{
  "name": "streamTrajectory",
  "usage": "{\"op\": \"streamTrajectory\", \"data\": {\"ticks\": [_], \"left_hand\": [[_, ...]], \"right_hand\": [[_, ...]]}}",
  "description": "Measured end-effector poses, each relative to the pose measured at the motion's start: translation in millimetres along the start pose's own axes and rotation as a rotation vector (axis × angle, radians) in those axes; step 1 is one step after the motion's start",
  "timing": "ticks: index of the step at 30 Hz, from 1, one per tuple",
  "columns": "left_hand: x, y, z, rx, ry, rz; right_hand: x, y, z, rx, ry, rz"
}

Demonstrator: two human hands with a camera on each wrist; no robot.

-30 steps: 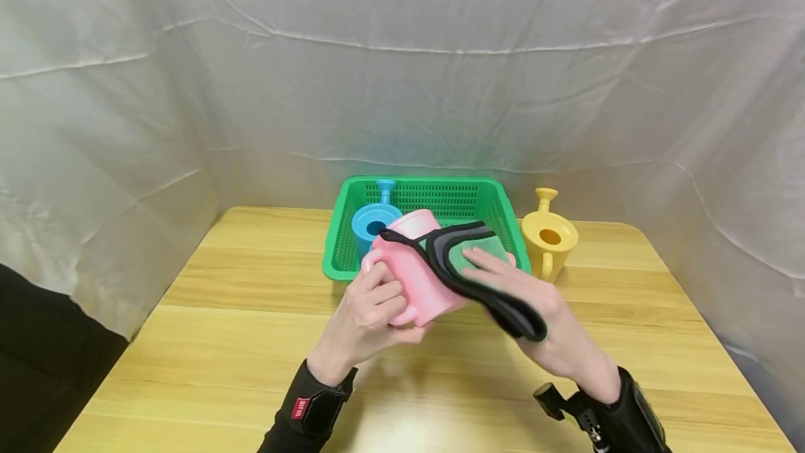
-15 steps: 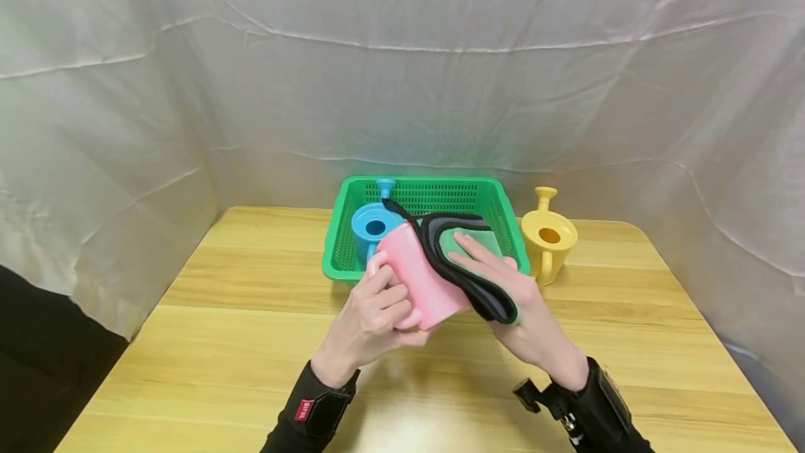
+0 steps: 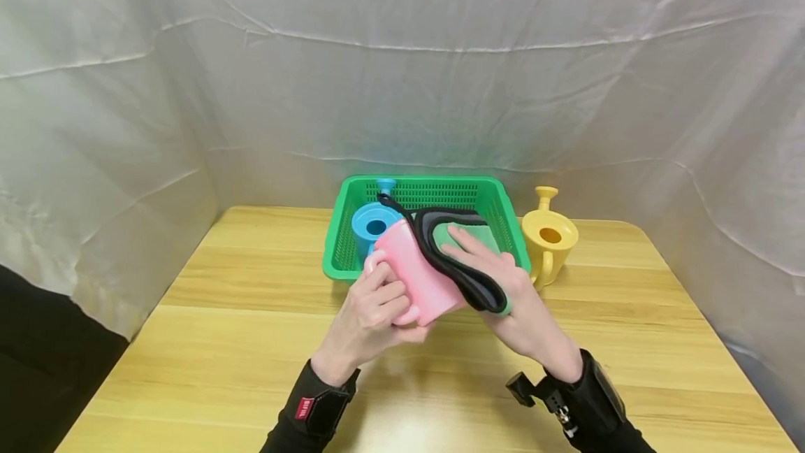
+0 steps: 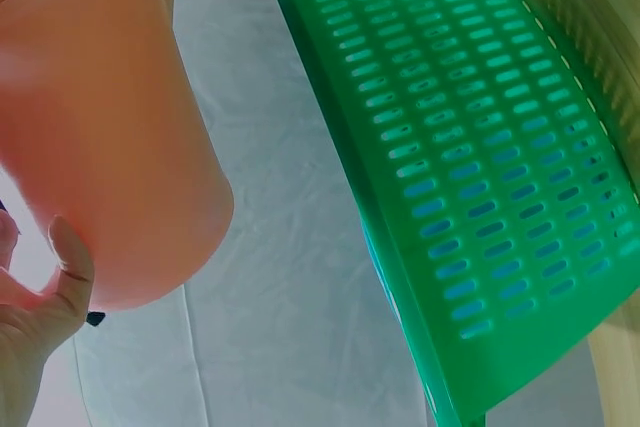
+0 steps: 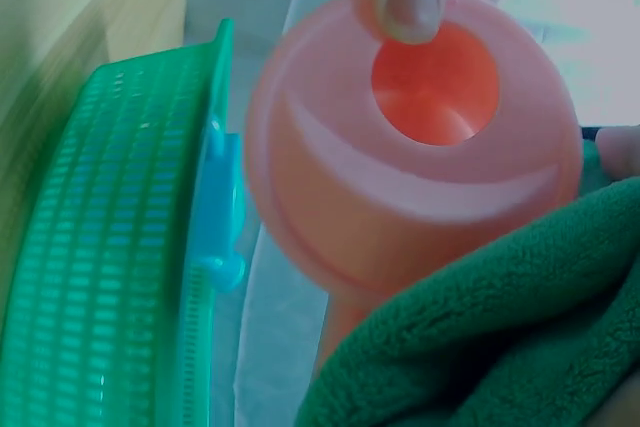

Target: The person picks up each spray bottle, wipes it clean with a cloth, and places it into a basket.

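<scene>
A pink toy watering can [image 3: 418,278] is tilted in the air in front of the basket. My left hand [image 3: 372,306] grips its handle, and in the right wrist view the left thumb [image 5: 412,9] presses the top beside the round opening. My right hand [image 3: 518,299] holds a folded green cloth [image 3: 481,234] with black edging against the can's far right side, fingers spread over the cloth. The cloth covers much of that side. In the left wrist view the can [image 4: 120,137] shows its smooth wall, with part of the left hand [image 4: 45,322] at its base.
A green slotted basket [image 3: 336,247] stands behind the hands, holding a blue watering can [image 3: 365,229] at its left. To the basket's right, a yellow watering can [image 3: 546,247] stands on the wooden table [image 3: 239,341]. A pale sheet [image 3: 402,89] hangs behind.
My right hand and the cloth have shifted left and up along the pink watering can. The can has moved slightly; the left hand keeps its grip on the handle.
</scene>
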State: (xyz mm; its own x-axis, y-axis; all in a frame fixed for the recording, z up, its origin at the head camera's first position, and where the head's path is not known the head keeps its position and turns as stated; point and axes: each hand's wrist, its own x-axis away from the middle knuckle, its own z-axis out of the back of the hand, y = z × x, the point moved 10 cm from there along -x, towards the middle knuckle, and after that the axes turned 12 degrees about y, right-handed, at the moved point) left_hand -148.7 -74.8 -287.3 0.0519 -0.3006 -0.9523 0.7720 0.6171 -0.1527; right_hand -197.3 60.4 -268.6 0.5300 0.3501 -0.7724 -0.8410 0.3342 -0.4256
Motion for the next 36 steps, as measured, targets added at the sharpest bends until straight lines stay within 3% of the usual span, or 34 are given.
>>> {"op": "streamTrajectory", "data": {"ticks": [3,8,15,23,28,36], "left_hand": [[-0.3,-0.9,1.0,0.002,0.009,0.001],[-0.3,-1.4,0.8,0.004,0.003,0.001],[1.2,-2.4,-1.3,0.008,-0.015,0.025],[2.2,-2.0,-2.0,-0.003,-0.045,0.029],[1.8,-3.4,-1.4,0.009,-0.038,0.050],[1.8,-2.8,-2.2,0.040,-0.018,0.046]], "right_hand": [[8.3,-7.3,3.9,-0.001,0.000,0.038],[18.4,-28.4,11.0,0.033,0.050,0.212],[26.8,-51.1,2.1,0.236,0.048,0.325],[24.4,-59.7,-19.0,0.431,-0.044,0.314],[12.6,-57.8,-26.7,0.470,-0.058,0.295],[-7.3,-40.5,-31.0,0.467,-0.056,0.181]]}}
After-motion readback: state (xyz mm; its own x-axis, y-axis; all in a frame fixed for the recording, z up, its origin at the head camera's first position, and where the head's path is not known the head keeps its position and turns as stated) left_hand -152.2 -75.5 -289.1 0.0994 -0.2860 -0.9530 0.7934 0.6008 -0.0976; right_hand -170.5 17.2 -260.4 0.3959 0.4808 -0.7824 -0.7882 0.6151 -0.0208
